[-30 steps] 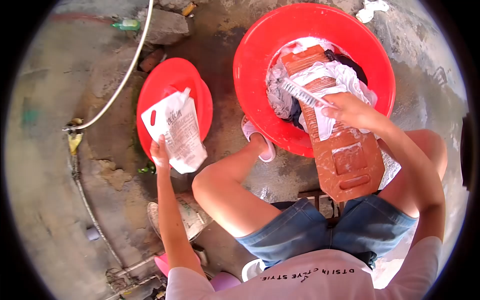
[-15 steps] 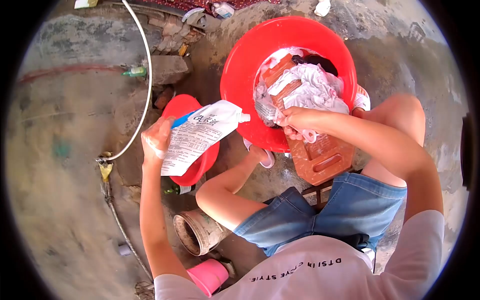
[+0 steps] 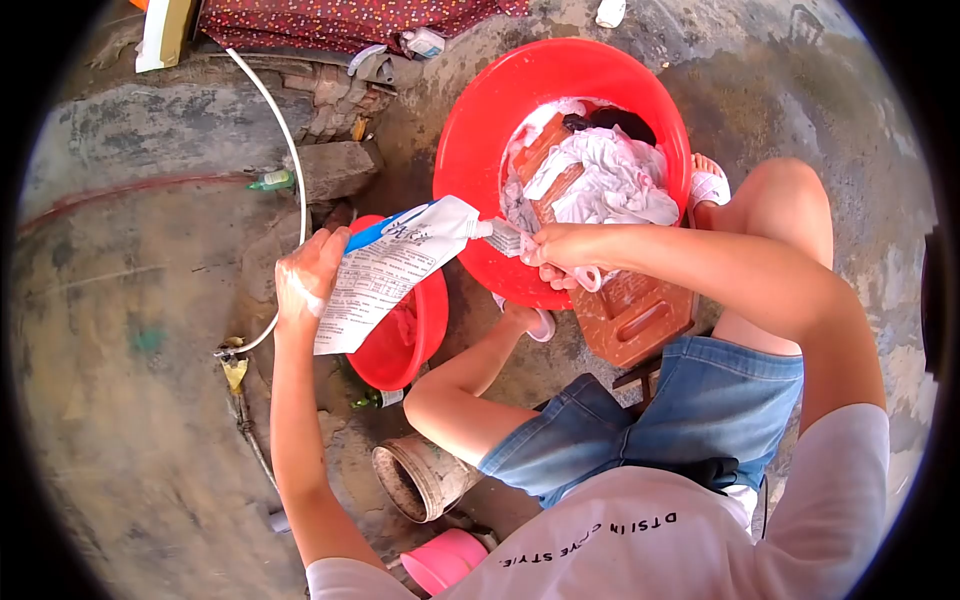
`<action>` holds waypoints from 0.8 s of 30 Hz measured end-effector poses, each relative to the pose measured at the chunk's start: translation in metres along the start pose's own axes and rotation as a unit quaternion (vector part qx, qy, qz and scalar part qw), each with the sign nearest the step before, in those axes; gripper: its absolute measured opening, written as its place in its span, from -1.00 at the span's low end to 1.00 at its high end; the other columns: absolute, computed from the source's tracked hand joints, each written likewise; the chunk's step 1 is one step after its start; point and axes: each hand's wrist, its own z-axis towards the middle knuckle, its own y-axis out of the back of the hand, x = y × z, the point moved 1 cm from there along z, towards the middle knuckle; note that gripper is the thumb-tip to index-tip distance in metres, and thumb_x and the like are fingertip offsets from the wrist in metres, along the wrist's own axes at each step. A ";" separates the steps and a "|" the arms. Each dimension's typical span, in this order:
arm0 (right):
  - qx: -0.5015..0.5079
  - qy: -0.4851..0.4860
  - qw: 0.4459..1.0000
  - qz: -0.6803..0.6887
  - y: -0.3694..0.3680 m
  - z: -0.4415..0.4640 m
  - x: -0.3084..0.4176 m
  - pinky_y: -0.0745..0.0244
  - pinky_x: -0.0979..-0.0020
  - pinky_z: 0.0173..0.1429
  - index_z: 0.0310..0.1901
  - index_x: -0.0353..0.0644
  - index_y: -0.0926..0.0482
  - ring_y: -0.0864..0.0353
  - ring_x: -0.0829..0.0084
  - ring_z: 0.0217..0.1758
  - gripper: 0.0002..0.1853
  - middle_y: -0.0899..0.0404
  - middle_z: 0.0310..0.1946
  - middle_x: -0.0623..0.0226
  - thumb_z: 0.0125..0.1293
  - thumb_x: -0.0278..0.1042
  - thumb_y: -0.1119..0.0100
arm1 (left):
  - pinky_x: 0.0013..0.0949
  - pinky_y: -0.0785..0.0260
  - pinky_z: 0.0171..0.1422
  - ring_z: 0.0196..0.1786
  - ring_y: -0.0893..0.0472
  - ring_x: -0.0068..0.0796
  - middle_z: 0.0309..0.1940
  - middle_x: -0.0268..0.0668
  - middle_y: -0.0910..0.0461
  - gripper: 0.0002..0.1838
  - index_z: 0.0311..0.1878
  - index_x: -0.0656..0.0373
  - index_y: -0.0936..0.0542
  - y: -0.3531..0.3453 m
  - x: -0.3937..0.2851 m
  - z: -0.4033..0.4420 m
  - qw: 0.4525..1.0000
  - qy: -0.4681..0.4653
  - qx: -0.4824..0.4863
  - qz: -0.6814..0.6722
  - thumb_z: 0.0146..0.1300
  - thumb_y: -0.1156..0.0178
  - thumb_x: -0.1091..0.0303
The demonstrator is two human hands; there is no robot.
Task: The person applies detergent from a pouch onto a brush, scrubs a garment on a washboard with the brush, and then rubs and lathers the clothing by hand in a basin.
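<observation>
My left hand [image 3: 310,272] grips a white printed pouch [image 3: 385,270] with a blue edge, tilted so its spout points right. At the spout is the bristled head of a brush [image 3: 508,238]; whether they touch I cannot tell. The brush's looped handle is in my right hand [image 3: 562,255], fingers closed round it. Behind that hand stands a large red basin [image 3: 470,130] with a brown washboard [image 3: 640,320] leaning out of it. Wet white cloth [image 3: 610,180] lies over the board, with dark cloth [image 3: 625,122] beyond.
Below the pouch is a smaller red basin [image 3: 435,310]. A dirty bucket [image 3: 415,480] lies on its side near my knee, with a pink bucket [image 3: 443,560] close by. A white hose [image 3: 290,130] curves at the left. A patterned red cloth [image 3: 340,22] is at the top.
The pouch has been lifted off the small basin and turned, spout to the right. My right hand has brought the brush from the cloth over to the spout. The view has shifted.
</observation>
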 end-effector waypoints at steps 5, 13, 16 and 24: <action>-0.025 0.009 1.000 -0.002 -0.002 -0.002 0.002 -0.38 0.56 -0.56 -0.31 -0.15 -0.36 -0.33 0.62 -0.61 -0.87 -0.34 -0.57 0.43 0.30 -0.30 0.05 | -0.27 -0.34 -0.52 -0.52 -0.51 -0.26 -0.52 -0.29 -0.39 -0.66 -0.17 0.02 -0.45 0.010 0.000 0.006 1.000 -0.001 0.023 0.014 -0.09 -0.06 0.55; -0.018 0.007 1.000 0.019 -0.001 0.003 0.001 -0.34 0.57 -0.58 -0.28 -0.15 -0.34 -0.32 0.60 -0.61 -0.89 -0.33 -0.57 0.43 0.30 -0.32 0.07 | -0.32 -0.35 -0.53 -0.52 -0.51 -0.33 -0.54 -0.31 -0.36 -0.69 -0.19 0.04 -0.45 0.021 -0.003 0.013 0.998 -0.024 0.052 0.039 -0.09 -0.07 0.52; -0.011 0.011 1.000 0.019 0.000 0.004 0.000 -0.34 0.56 -0.58 -0.27 -0.16 -0.34 -0.31 0.59 -0.61 -0.89 -0.32 -0.58 0.43 0.30 -0.32 0.07 | -0.34 -0.35 -0.53 -0.52 -0.51 -0.36 -0.54 -0.32 -0.36 -0.70 -0.19 0.04 -0.45 0.023 -0.004 0.016 0.997 -0.038 0.051 0.053 -0.08 -0.07 0.50; -0.025 0.004 1.000 0.016 -0.002 -0.001 0.003 -0.36 0.55 -0.53 -0.22 -0.15 -0.35 -0.32 0.60 -0.58 -0.90 -0.32 -0.57 0.44 0.30 -0.35 0.09 | -0.36 -0.35 -0.54 -0.52 -0.51 -0.39 -0.55 -0.34 -0.34 -0.70 -0.19 0.04 -0.45 0.029 -0.006 0.022 0.994 -0.058 0.070 0.065 -0.08 -0.08 0.47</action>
